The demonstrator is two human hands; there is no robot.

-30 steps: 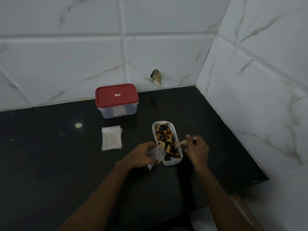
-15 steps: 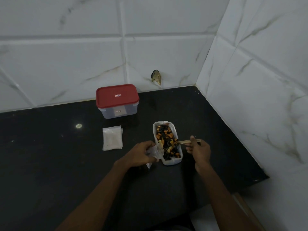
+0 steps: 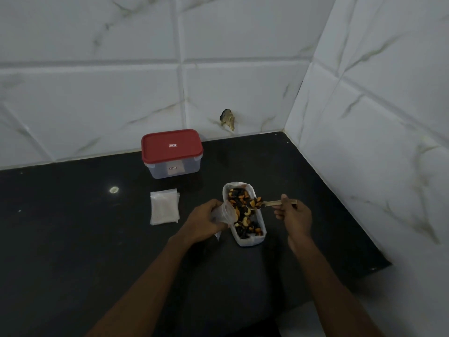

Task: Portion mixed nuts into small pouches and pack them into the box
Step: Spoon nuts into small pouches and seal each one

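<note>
A white oblong tray (image 3: 250, 240) of mixed nuts (image 3: 245, 222) sits on the black counter. My left hand (image 3: 202, 221) grips a small clear pouch (image 3: 224, 212), its mouth held open at the tray's left rim. My right hand (image 3: 292, 214) pinches the handle of a spoon (image 3: 266, 203). The spoon's bowl, loaded with nuts, hovers over the tray a little right of the pouch mouth. A clear box with a red lid (image 3: 172, 148) stands shut near the back wall.
A flat stack of empty clear pouches (image 3: 164, 209) lies left of my left hand. White tiled walls close the counter at the back and right. The counter's front right corner (image 3: 379, 263) is near my right forearm.
The spoon has come up out of the nuts with a load and now sits level above the tray. My right hand moved slightly right and up. The pouch stays at the rim.
</note>
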